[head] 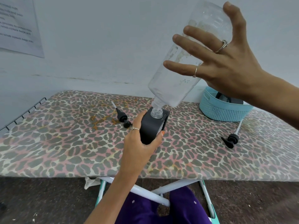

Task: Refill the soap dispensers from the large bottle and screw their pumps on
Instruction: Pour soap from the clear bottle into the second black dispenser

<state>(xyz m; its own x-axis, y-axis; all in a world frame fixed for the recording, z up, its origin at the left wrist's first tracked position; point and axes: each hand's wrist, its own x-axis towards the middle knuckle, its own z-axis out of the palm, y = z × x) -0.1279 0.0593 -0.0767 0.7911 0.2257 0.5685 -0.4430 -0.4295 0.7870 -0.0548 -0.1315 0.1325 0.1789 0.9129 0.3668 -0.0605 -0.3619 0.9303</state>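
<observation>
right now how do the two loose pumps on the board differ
The left pump lies near the dark dispenser, its tube pointing to the far left; the right pump lies apart by the blue basket, its tube pointing to the far right. Both are black, unscrewed, lying flat.

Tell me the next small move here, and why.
Probably lift the large bottle away and set it down: tipped neck-down over the black dispenser, it looks empty. The right hand holds it, the left hand grips the dispenser, and both pumps lie loose on the board.
</observation>
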